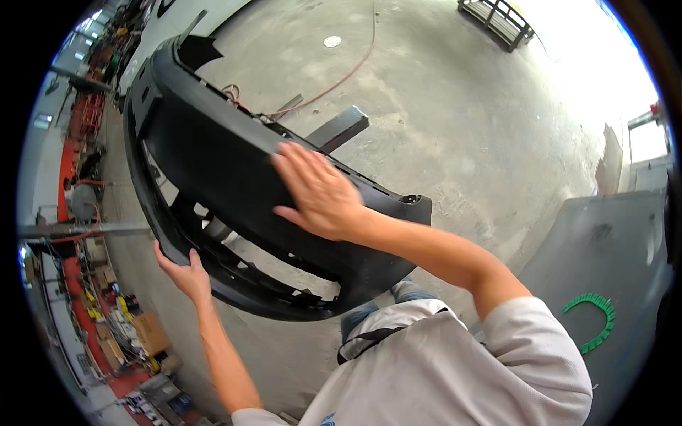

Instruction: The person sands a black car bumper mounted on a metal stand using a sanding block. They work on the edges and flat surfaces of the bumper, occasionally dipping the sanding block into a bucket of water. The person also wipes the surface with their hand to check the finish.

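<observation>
A black plastic car bumper (206,153) spans the middle of the head view, running from the upper left down toward my body, with long openings along its lower part. My right hand (316,192) lies flat against its broad upper face, fingers stretched out and slightly blurred. At the bumper's lower left edge, my left hand (186,275) grips the rim, its thumb on the near side and its fingers partly hidden behind. A grey beam end (339,130) sticks out beyond the bumper's upper edge; how the bumper is supported is mostly hidden.
A red hose (355,69) trails across the concrete floor. Beyond the bumper's far end is a white car body (195,15). To my right, a grey panel (597,234) carries a curved green strip (609,319). Cardboard boxes (150,334) line the left; a metal rack (497,25) stands far off.
</observation>
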Action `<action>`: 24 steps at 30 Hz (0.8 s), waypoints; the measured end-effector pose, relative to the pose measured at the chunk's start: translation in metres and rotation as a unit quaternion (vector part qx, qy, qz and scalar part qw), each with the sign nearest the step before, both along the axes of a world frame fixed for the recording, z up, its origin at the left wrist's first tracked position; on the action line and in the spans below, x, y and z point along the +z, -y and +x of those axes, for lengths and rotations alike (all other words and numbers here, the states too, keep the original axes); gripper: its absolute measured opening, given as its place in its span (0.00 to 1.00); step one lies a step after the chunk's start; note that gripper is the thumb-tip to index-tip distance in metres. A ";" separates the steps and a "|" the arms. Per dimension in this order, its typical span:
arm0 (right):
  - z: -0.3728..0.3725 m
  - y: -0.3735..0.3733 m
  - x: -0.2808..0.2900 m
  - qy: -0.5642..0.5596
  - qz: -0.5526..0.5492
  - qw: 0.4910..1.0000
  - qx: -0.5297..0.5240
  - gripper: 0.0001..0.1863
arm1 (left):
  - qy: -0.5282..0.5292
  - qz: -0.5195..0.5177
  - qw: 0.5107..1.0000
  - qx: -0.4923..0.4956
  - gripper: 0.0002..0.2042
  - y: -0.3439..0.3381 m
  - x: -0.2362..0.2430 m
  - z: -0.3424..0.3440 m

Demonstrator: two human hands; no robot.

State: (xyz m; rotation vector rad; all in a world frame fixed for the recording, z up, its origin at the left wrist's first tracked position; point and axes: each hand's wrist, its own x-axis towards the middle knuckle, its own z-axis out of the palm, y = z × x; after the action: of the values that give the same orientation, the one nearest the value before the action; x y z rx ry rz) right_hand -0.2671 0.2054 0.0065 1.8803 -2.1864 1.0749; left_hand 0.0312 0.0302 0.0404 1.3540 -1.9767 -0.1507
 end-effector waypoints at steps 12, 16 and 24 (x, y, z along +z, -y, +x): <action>0.001 -0.052 -0.047 0.116 -0.105 0.986 -0.060 0.39 | 0.223 -0.154 0.962 -0.010 0.34 0.013 0.002 -0.017; -0.009 -0.157 -0.148 0.114 -0.063 0.986 -0.103 0.41 | 0.165 -0.140 0.954 -0.208 0.28 0.005 0.013 -0.132; 0.045 -0.100 -0.091 0.201 -0.106 0.955 -0.193 0.46 | 0.150 -0.004 0.988 -0.046 0.43 0.048 -0.003 -0.174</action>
State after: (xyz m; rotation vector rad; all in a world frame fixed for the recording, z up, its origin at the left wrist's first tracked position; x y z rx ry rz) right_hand -0.2216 0.3051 -0.0845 1.1562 -2.3742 1.6273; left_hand -0.1427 -0.0180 0.0378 1.3443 -2.2875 0.0201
